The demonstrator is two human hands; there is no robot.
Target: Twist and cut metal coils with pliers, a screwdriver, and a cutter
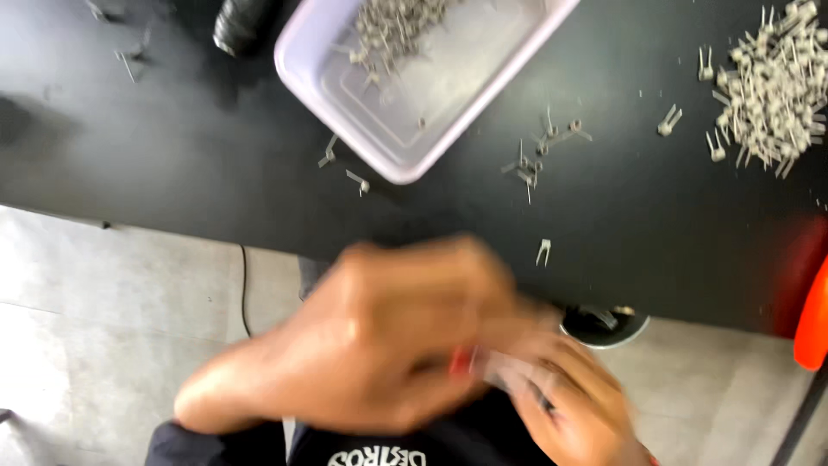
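Both hands are working close together at 6 o'clock, below the table edge. The left hand (pixel 379 336) is curling over a small part with a red tip (pixel 462 362); the blur is hiding whether it is gripping. The right hand (pixel 569 397) is pinching the same part. Risk: the part is slipping to the floor, since it is being held off the table. Grey two-pronged metal clips (pixel 776 82) are lying at 2 o'clock; a smooth pale plastic tray (pixel 345 86) is sitting at 12 on the matte black table (pixel 172 173).
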